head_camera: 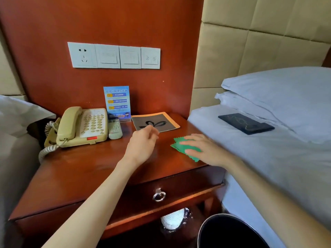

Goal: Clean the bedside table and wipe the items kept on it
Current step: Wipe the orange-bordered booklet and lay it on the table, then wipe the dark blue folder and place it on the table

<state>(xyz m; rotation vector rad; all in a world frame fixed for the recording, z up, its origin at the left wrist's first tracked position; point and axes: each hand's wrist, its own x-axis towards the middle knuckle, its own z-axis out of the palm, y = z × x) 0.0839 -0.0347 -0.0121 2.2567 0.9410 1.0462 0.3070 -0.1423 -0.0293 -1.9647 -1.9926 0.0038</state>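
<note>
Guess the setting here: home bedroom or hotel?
Most likely a hotel room. A corded phone and a printed notice card stand on the bedside table, which sits between two white-sheeted beds, with a switch panel on the wall above.

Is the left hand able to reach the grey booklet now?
Probably yes: the left hand hovers just before the grey booklet, its fingers loosely curled, holding nothing, and nothing lies between them.

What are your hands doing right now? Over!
Right hand flat on green cloth, on table. Left hand empty, reaching toward booklet. Phone, remote untouched.
</note>
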